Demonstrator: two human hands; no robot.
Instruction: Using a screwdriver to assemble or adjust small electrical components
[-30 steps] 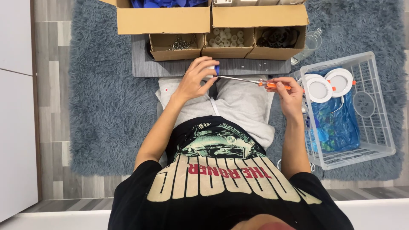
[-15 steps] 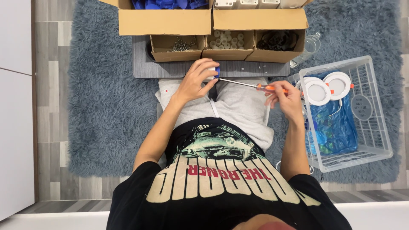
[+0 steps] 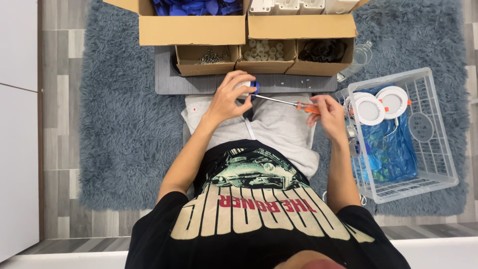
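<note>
Head view: my left hand [image 3: 230,97] grips a small white-and-blue part [image 3: 248,87]; my right hand [image 3: 326,113] holds the screwdriver [image 3: 291,103], tip at that part.

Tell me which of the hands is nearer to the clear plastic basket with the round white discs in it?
The right hand, gripping the orange-handled screwdriver, sits just beside the clear plastic basket. The left hand, holding a small white-and-blue part, is farther off, across the lap.
</note>
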